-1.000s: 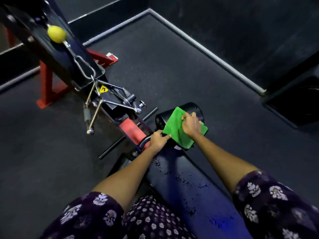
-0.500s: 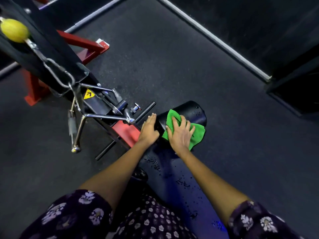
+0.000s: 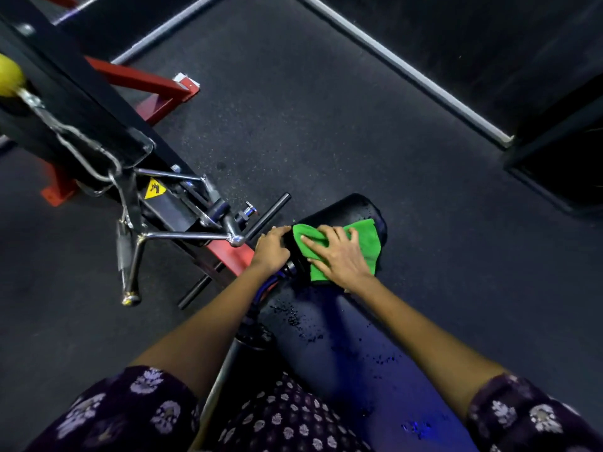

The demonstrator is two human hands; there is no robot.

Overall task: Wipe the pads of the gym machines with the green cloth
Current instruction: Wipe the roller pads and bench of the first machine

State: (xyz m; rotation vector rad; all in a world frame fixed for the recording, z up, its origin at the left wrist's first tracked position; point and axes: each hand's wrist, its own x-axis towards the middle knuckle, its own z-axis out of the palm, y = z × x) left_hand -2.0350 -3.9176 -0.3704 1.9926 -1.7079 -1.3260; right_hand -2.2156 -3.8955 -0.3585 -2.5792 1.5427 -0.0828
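Note:
A black roller pad [image 3: 349, 208] lies across the far end of the machine's long black seat pad [image 3: 329, 340], which carries wet droplets. The green cloth [image 3: 367, 238] is draped over the roller. My right hand [image 3: 339, 256] lies flat on the cloth with fingers spread, pressing it onto the roller. My left hand [image 3: 270, 247] cups the roller's left end, beside the cloth's edge.
To the left stands the machine's black and red frame [image 3: 137, 83] with a chrome handle [image 3: 182, 236] and a yellow ball [image 3: 8, 75] on a cable. A black bar [image 3: 267, 216] sticks out near my left hand. Dark rubber floor surrounds everything; a dark box [image 3: 561, 158] sits far right.
My right hand went from gripping the cloth's edge to pressing flat on it, sliding over the roller. My left hand shifted from the seat's end to the roller's left end.

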